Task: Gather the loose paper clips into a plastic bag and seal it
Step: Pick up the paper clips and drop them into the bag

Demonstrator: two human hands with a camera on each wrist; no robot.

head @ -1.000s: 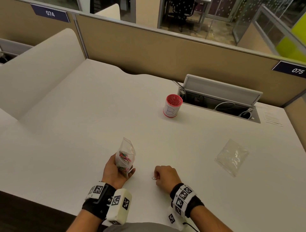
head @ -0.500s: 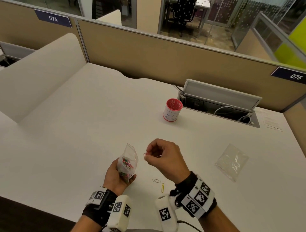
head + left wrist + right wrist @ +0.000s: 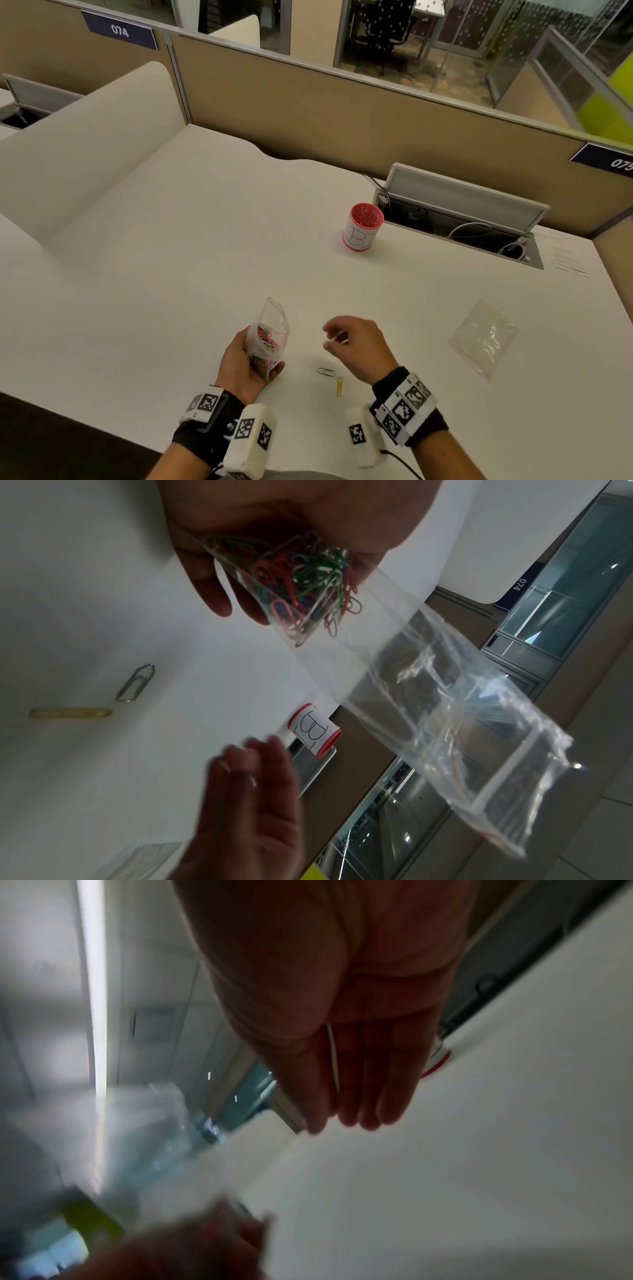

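Left hand [image 3: 248,365] gripping plastic bag [image 3: 269,334] — upright, mouth upward

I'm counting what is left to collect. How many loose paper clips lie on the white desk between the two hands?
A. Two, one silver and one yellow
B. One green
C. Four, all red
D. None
A: the head view shows a silver wire paper clip and a yellow paper clip lying on the white desk, close together.
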